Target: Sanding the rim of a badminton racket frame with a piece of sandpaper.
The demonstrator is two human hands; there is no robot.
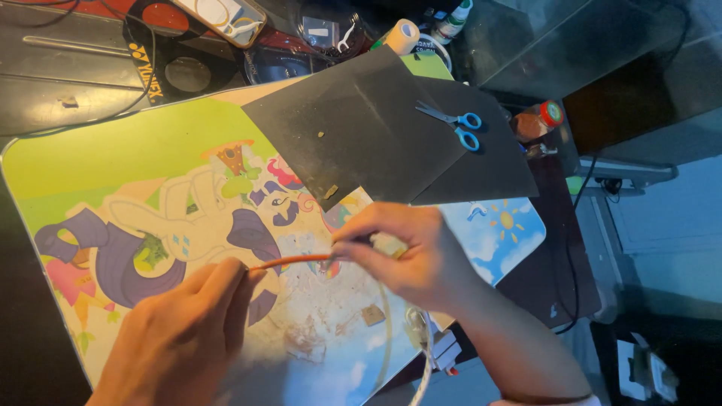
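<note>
Two dark sheets (361,128), perhaps; one scissors (455,125)

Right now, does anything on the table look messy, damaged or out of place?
Yes. Crumbs and small scraps litter the cartoon-printed tabletop below the orange strand pinched between the left hand and right hand. More bits lie on the dark sheet; the scissors lie open.

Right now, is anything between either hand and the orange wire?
Nothing visible. Both hands already pinch the orange wire: the left hand at its left end, the right hand at its right end. The span between them hangs bare over the cartoon table. The scissors lie apart on the black sheets.
</note>
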